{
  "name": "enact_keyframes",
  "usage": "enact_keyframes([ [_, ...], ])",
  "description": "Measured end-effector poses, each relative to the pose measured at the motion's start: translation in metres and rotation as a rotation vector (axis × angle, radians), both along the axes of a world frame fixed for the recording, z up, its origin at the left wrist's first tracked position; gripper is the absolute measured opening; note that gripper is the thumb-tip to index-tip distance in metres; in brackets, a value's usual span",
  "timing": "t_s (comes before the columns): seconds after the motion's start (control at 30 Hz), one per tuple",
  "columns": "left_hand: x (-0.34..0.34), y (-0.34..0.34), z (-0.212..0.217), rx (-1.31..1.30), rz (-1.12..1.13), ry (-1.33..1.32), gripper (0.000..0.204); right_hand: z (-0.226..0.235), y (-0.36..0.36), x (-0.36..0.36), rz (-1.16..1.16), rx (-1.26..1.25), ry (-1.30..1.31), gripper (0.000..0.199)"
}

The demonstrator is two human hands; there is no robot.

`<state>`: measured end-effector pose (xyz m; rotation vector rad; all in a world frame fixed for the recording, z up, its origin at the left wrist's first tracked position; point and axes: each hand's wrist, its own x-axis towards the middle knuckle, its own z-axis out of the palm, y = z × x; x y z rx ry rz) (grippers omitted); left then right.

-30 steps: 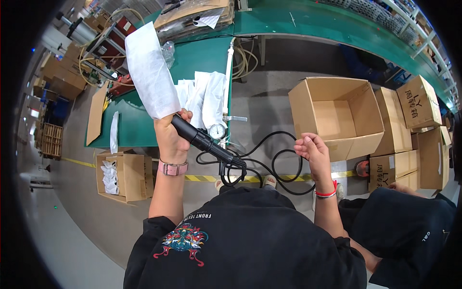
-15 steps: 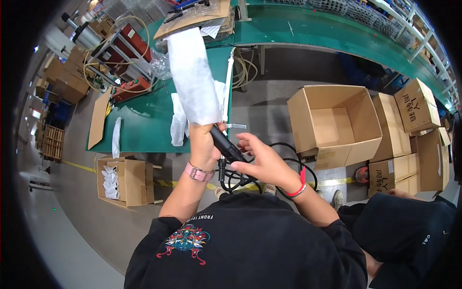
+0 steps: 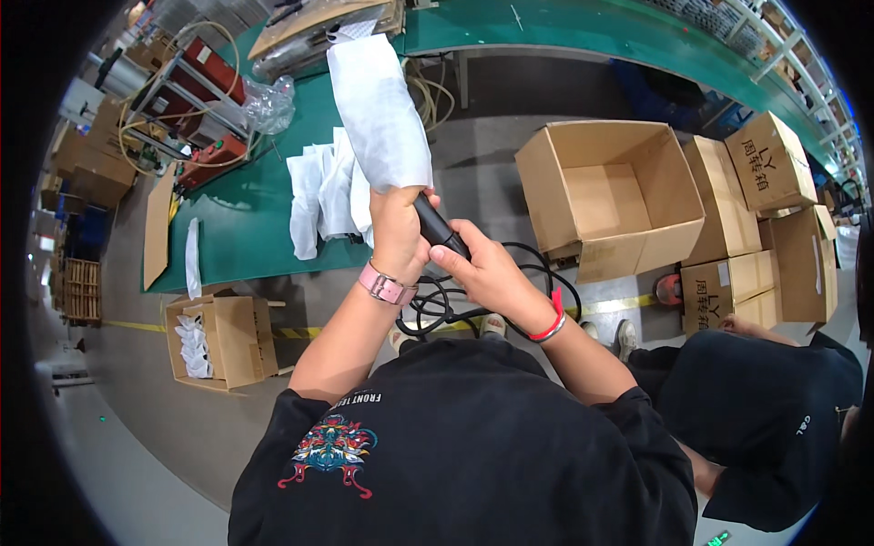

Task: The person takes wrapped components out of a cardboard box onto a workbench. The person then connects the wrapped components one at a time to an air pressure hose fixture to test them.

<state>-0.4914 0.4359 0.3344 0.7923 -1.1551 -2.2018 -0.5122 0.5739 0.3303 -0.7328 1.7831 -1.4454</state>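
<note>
My left hand is wrapped round the lower end of a white sleeve and the top of the black tube-shaped handle that comes out of it. The sleeved end points up and away, toward the bench. Lower on the same handle, my right hand closes with thumb and fingers round its end. What is inside the sleeve is hidden. A black cable lies in loops below my hands. More white sleeves rest on the bench just left of the held one.
The green bench carries a red and metal apparatus and clear plastic wrap. An open carton stands at the right near stacked cartons. A smaller carton holds white pieces. A co-worker is at the right.
My right hand has closed on the black handle, where it was open beside it. In the picture, the bench and cartons have shifted up and slightly left.
</note>
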Motion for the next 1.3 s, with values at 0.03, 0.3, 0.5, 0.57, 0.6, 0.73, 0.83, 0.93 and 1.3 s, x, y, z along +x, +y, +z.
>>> enact_keyframes([
  [0.03, -0.002, 0.003, -0.001, -0.002, 0.002, -0.002, 0.028, -0.001, 0.002, 0.000, -0.015, 0.008, -0.005, 0.031],
  [0.3, -0.008, 0.016, -0.015, -0.027, -0.046, -0.031, 0.030, -0.014, 0.013, 0.004, -0.093, -0.007, -0.099, 0.029],
  [0.5, -0.008, 0.023, -0.016, -0.013, -0.063, -0.039, 0.031, -0.019, 0.017, 0.006, -0.124, -0.052, -0.115, 0.031],
  [0.57, -0.008, 0.023, -0.016, -0.012, -0.064, -0.038, 0.031, -0.020, 0.017, 0.006, -0.127, -0.054, -0.116, 0.031],
  [0.6, -0.009, 0.022, -0.017, -0.018, -0.063, -0.036, 0.031, -0.021, 0.017, 0.006, -0.127, -0.057, -0.114, 0.031],
  [0.73, -0.009, 0.021, -0.020, -0.038, -0.056, -0.030, 0.030, -0.024, 0.016, 0.006, -0.124, -0.070, -0.106, 0.031],
  [0.83, -0.008, 0.021, -0.018, -0.015, -0.057, -0.028, 0.029, -0.025, 0.015, 0.005, -0.118, -0.054, -0.098, 0.031],
  [0.93, -0.007, 0.021, -0.017, -0.003, -0.052, -0.033, 0.029, -0.023, 0.015, 0.006, -0.117, -0.044, -0.106, 0.031],
  [1.3, -0.002, 0.028, -0.017, 0.129, -0.035, -0.065, 0.033, -0.028, 0.014, 0.019, -0.171, -0.018, -0.319, 0.026],
])
